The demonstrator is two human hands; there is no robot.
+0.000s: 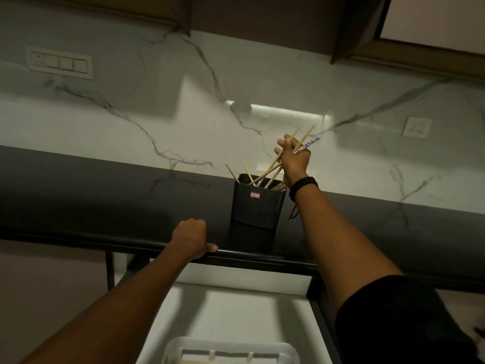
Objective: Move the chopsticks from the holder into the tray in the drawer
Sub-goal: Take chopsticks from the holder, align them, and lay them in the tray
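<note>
Where the view cuts off at its bottom edge, a white plastic tray (231, 349) with slotted dividers lies in the open white drawer (236, 311), below the front lip of the dark countertop (105, 206). The left hand (190, 236) is curled closed over that front edge, knuckles up and thumb lying along the rim, holding nothing but the counter itself. Just beside it, to the right and a little farther back, a black rectangular holder (257, 206) with a small red label stands upright on the countertop. Two plain wooden chopsticks (235, 173) lean out of its left side untouched. Above the holder's right side, the right hand (294, 158), with a black beaded bracelet (303, 186) on its wrist, is clenched around a bunch of chopsticks (305, 137), some plain wood and at least one white with a blue pattern; their lower ends are still inside the holder, while their upper ends fan out past the fingers. Behind all this rises a white marble backsplash (210, 114) with grey veins, carrying a switch panel (61, 63) at upper left and a socket plate (417, 126) at right, beneath brown wall cabinets (262, 22).
</note>
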